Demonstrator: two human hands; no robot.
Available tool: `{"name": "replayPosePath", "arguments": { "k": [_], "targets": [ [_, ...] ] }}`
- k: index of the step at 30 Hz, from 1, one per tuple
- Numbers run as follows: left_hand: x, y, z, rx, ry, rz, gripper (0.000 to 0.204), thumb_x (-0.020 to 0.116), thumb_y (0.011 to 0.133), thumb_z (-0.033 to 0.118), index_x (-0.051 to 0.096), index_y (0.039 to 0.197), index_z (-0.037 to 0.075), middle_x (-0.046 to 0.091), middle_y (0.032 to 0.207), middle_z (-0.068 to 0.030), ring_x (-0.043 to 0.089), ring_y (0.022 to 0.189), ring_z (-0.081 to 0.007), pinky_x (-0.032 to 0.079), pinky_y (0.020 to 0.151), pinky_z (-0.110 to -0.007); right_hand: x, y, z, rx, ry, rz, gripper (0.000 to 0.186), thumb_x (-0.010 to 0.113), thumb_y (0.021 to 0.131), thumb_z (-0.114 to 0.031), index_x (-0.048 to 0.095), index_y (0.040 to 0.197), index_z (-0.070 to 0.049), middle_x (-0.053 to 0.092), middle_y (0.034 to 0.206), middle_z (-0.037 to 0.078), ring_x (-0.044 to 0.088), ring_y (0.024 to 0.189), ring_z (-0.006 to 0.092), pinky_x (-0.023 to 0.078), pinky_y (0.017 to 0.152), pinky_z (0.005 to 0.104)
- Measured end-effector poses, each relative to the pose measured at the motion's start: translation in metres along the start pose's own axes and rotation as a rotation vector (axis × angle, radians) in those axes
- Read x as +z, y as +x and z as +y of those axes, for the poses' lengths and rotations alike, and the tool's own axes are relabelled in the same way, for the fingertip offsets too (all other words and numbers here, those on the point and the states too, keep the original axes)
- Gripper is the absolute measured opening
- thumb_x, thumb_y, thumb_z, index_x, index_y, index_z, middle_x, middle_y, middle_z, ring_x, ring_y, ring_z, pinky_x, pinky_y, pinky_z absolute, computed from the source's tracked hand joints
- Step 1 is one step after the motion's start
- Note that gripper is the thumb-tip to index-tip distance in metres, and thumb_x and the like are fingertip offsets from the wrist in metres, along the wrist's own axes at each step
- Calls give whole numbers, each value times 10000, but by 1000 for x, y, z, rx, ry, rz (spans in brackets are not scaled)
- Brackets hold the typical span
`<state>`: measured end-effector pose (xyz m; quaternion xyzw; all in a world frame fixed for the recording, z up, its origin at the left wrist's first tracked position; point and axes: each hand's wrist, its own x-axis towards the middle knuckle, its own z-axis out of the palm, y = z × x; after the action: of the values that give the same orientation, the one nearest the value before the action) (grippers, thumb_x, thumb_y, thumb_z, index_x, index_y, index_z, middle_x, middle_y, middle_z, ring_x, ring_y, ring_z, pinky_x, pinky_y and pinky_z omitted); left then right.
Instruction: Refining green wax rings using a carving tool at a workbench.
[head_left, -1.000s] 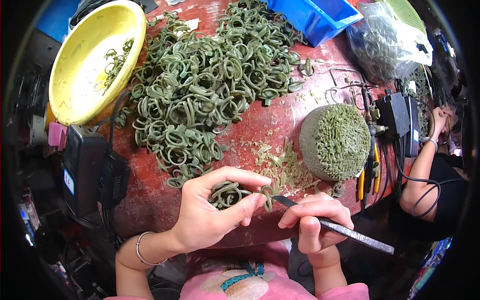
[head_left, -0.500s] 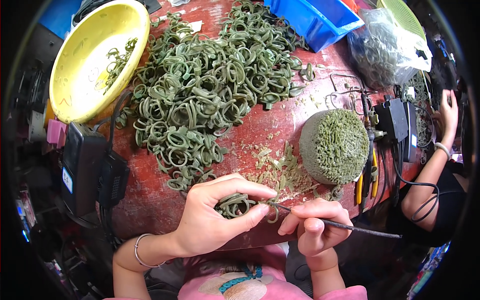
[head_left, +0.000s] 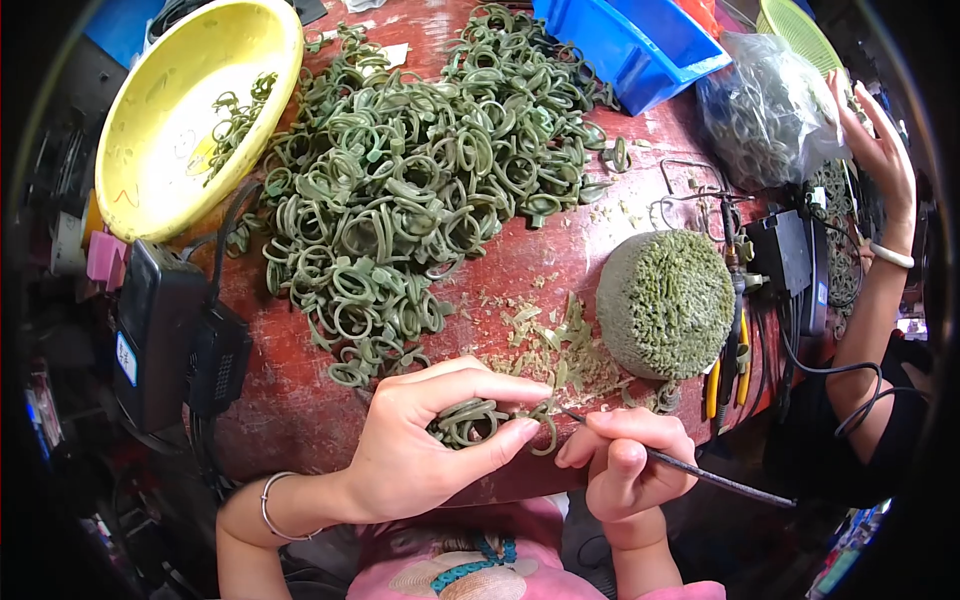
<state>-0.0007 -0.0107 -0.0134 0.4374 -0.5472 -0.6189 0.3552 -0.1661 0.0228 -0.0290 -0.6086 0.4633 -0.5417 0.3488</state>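
My left hand (head_left: 425, 445) pinches a small green ring (head_left: 546, 437) between thumb and index finger, in front of the table edge. Several more green rings (head_left: 468, 420) are cupped in the same palm. A thin, dark, pen-like tool (head_left: 725, 483) with a pointed tip lies in the closed fingers of my right hand (head_left: 642, 455). Its tip is right beside the pinched ring; whether they touch I cannot tell. Beyond my hands, a large heap of green rings (head_left: 400, 190) covers the middle of the red table (head_left: 290, 400).
A round block (head_left: 665, 305) with a rough green top stands right of some pale shavings (head_left: 560, 345). Pliers (head_left: 742, 360), cables and black boxes (head_left: 165, 330) flank the work area. Behind are a yellow basin (head_left: 150, 130), blue bin (head_left: 640, 50) and plastic bag (head_left: 765, 115). Another person's hand (head_left: 880, 150) reaches in.
The tool's tip has drawn back slightly to the right from the pinched ring. At the right, the other person's hand has risen to beside the plastic bag. My left hand keeps its grip.
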Motion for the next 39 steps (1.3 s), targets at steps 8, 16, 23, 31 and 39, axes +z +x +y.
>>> {"name": "replayPosePath", "arguments": {
  "k": [8,16,23,31,39],
  "targets": [
    [-3,-1,-1,3,39,14,192,645,726,-39,633,916,-16,611,821,-103,567,602,-87,451,522,-209,-9,-8,6,18,69,16,183,477,885,-153,538,933,12,602,572,87,588,474,168,488,474,257],
    [-1,2,-5,106,53,22,158,657,721,-38,627,875,-16,613,830,-111,566,593,-93,450,516,-207,-13,-4,6,-66,-43,86,275,386,935,-256,484,1026,-15,581,539,90,531,421,136,433,417,238],
    [0,-7,3,-137,-81,94,132,701,697,29,637,810,10,637,780,-80,607,730,-124,468,671,-242,-42,23,-10,82,-225,409,391,327,951,-310,477,1097,20,573,570,96,486,457,97,367,435,194],
    [-5,-9,9,-216,-341,21,127,660,754,29,616,871,3,617,744,-29,543,593,-34,429,520,-179,-79,40,10,7,-1075,367,192,583,777,15,598,968,12,604,777,120,581,671,213,454,628,301],
    [-5,-13,11,-168,-396,-27,129,628,771,11,609,899,5,618,744,-13,529,604,-24,423,525,-174,-96,27,33,155,-887,324,366,584,719,73,564,1079,9,585,818,100,534,679,130,436,639,252]
  ]
}}
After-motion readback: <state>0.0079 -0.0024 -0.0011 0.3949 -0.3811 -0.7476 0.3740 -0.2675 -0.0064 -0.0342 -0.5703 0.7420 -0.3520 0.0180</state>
